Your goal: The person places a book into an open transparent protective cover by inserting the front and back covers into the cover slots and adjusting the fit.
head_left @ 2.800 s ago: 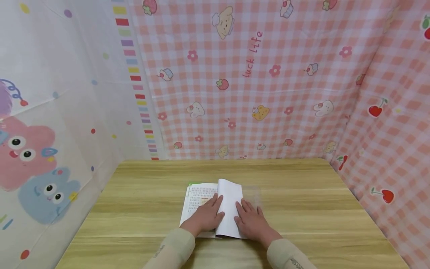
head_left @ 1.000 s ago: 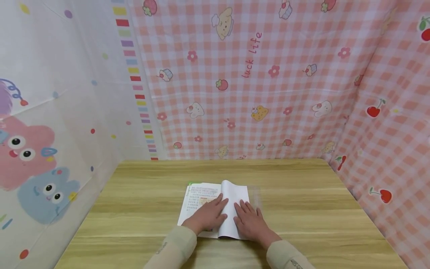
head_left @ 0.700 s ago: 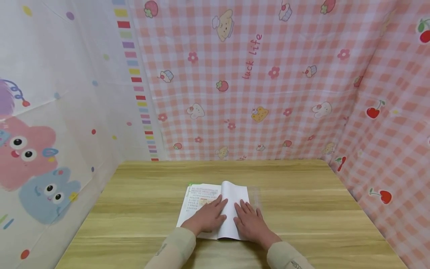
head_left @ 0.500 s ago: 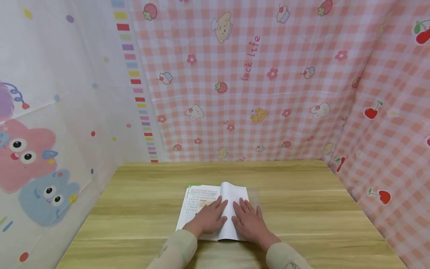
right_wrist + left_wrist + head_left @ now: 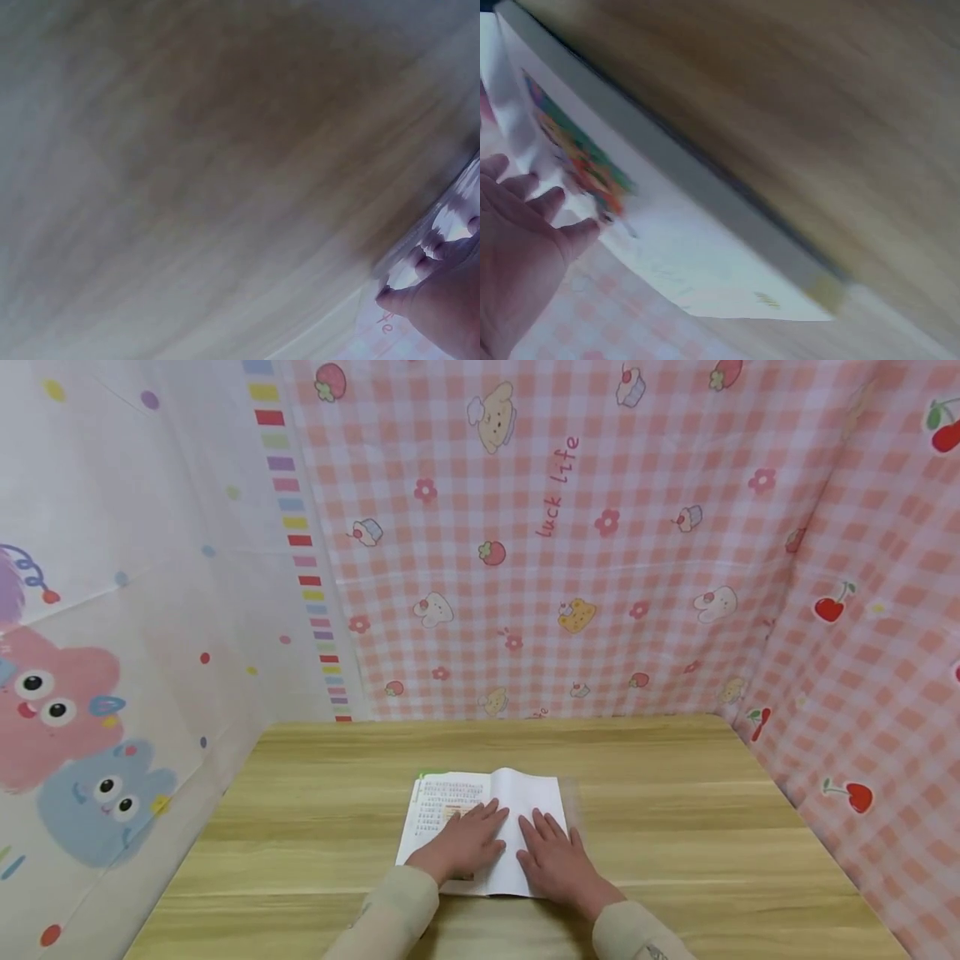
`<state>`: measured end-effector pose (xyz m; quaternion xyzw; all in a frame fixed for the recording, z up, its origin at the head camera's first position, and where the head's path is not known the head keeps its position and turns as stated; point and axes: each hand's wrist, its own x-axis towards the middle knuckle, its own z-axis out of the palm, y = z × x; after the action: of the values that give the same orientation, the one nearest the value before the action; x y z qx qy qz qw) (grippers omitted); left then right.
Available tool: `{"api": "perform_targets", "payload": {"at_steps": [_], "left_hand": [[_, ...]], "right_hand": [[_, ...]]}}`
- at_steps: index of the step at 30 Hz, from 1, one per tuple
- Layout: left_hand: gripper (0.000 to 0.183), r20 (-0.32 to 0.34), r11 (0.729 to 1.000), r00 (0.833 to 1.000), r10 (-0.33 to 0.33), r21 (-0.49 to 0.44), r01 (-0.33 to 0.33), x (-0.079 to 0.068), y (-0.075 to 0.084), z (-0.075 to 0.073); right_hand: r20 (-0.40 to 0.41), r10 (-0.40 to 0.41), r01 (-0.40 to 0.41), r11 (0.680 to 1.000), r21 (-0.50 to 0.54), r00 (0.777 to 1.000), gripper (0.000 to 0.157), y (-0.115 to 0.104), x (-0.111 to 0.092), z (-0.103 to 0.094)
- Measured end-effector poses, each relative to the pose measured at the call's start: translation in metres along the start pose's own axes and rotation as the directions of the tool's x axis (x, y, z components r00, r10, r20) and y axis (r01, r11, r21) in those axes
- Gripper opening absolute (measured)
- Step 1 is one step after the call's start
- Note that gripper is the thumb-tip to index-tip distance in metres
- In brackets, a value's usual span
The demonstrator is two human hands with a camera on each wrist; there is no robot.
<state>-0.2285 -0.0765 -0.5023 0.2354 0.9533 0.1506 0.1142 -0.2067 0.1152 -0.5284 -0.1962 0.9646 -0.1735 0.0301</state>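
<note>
An open book (image 5: 411, 850) lies near the table's front edge in the head view. Its left page carries rows of print, while the right page (image 5: 534, 792) is blank white and bulges slightly by the spine. My left hand (image 5: 467, 843) rests on the left page with its fingers reaching the spine. Fairly straight fingers of my right hand (image 5: 558, 862) press on the blank page. In the left wrist view, a colourful picture (image 5: 581, 154) shows on the page beside the left hand. The right wrist view catches the right hand (image 5: 442, 304) only at its lower right corner.
A clear plastic strip (image 5: 572, 802) sticks out past the book's right edge. The wooden table (image 5: 675, 777) ends at a pink checked cloth (image 5: 570, 560) behind and at the right, and a white patterned cloth (image 5: 202, 610) at the left.
The blank right page has spread out to the right and lies flatter, covering more of the clear strip. Both hands stay on the book with only slight shifts.
</note>
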Motion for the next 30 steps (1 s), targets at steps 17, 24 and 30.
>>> {"api": "perform_targets", "payload": {"at_steps": [17,24,30], "left_hand": [[0.057,0.006,0.992,0.999,-0.051,0.118,0.050,-0.004,0.016,-0.002],[0.056,-0.008,0.965,0.998,-0.057,0.255,0.057,-0.003,0.023,-0.001],[0.055,0.009,0.986,0.997,-0.077,0.151,0.075,-0.001,0.011,-0.004]], "right_hand": [[-0.014,0.042,-0.043,0.999,-0.033,0.999,0.054,-0.003,0.002,-0.001],[0.049,0.039,-0.037,0.998,-0.043,0.998,0.056,-0.002,0.001,0.002],[0.071,0.030,-0.027,0.999,-0.033,0.997,0.056,-0.001,0.000,-0.002]]}}
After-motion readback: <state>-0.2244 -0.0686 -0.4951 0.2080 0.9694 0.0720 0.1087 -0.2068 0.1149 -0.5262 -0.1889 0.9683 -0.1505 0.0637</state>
